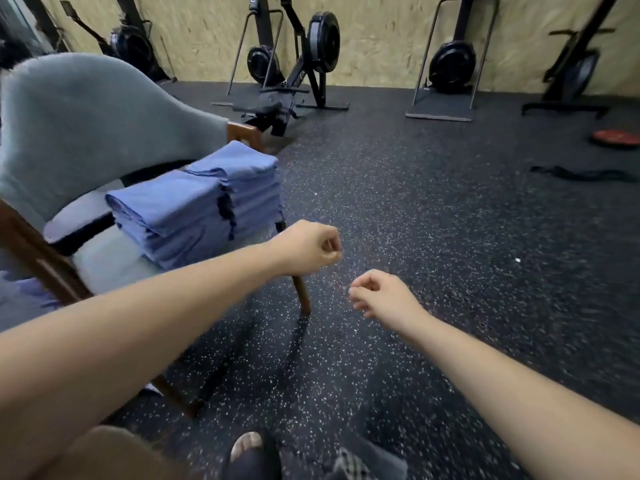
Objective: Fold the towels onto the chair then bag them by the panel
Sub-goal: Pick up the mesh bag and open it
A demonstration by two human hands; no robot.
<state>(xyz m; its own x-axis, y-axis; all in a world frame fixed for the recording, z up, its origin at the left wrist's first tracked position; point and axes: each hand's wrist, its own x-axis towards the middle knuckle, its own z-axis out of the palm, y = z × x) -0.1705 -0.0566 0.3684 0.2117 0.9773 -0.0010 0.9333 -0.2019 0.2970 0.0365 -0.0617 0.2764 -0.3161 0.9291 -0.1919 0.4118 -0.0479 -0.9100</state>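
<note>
Two stacks of folded blue towels sit side by side on the seat of a grey upholstered chair with wooden legs, at the left. My left hand hovers just right of the stacks, over the chair's front corner, its fingers curled into a fist that holds nothing. Lower and to the right, my right hand hangs over the floor with its fingers curled, also empty. A bit of blue cloth shows at the far left edge, below the chair. No bag is in view.
Black speckled rubber floor stretches ahead. Rowing machines and other exercise machines stand along the plywood wall. A red disc and a black strap lie at the right. My sandalled foot is at the bottom.
</note>
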